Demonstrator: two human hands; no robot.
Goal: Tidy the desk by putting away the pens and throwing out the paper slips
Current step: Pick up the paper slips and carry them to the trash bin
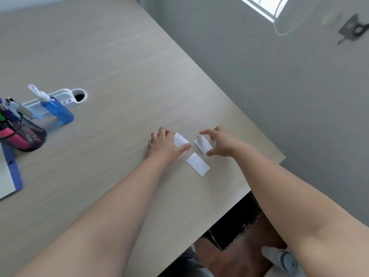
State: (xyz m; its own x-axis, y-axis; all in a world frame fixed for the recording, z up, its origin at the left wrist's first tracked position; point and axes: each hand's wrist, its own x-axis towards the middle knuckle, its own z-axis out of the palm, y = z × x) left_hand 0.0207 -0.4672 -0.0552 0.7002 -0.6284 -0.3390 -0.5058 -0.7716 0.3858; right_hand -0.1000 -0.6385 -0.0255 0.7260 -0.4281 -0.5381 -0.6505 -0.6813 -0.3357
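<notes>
Three small white paper slips lie near the desk's right edge. My left hand (164,143) pinches the left slip (180,139) between thumb and fingers. My right hand (220,141) grips the right slip (202,144), thumb at its near end and index finger at its far end, lifting it slightly. The third slip (198,164) lies flat and untouched just below both hands. A black mesh pen holder (24,134) with several pens and markers stands at the far left.
A blue spray bottle (57,109) and a white desk organiser (65,97) stand at the left. An open blue notebook (9,172) lies at the left edge. The desk (119,76) edge runs diagonally on the right; a black-lined bin (235,222) sits below it.
</notes>
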